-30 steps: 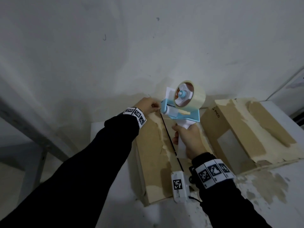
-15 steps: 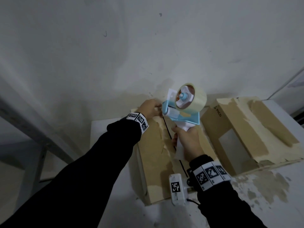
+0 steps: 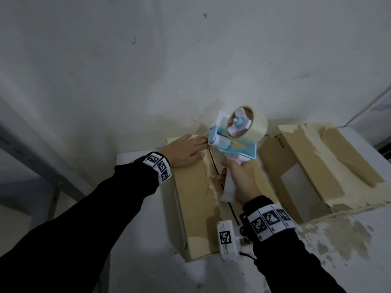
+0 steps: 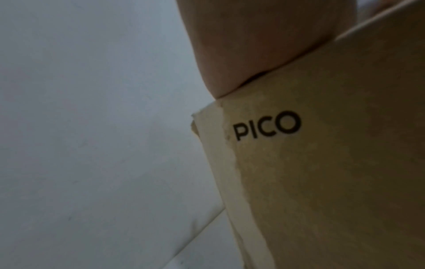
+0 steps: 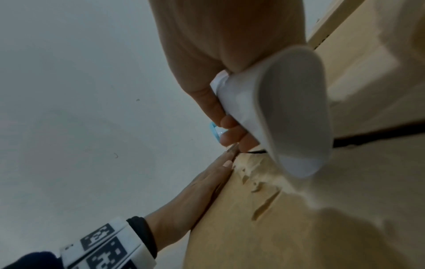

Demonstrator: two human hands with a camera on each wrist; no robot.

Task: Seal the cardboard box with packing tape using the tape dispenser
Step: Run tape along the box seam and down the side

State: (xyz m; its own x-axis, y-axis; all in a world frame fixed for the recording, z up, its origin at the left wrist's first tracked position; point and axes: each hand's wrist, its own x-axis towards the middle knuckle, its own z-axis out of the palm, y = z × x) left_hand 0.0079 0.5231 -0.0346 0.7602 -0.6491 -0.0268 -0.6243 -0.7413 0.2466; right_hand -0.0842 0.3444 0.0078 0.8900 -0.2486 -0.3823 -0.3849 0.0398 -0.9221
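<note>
Gripping the tape dispenser [image 3: 234,136] by its white handle, the right hand [image 3: 241,178] is holding it over the cardboard box's [image 3: 194,199] far end, while the left hand [image 3: 186,150] is lying flat, fingers straight, on the box's far left flap.

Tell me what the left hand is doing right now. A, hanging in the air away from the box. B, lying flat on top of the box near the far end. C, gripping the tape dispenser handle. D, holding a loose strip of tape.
B: the left hand lies with straight fingers flat on the cardboard box near its far end, while the right hand grips the tape dispenser by its handle.
</note>
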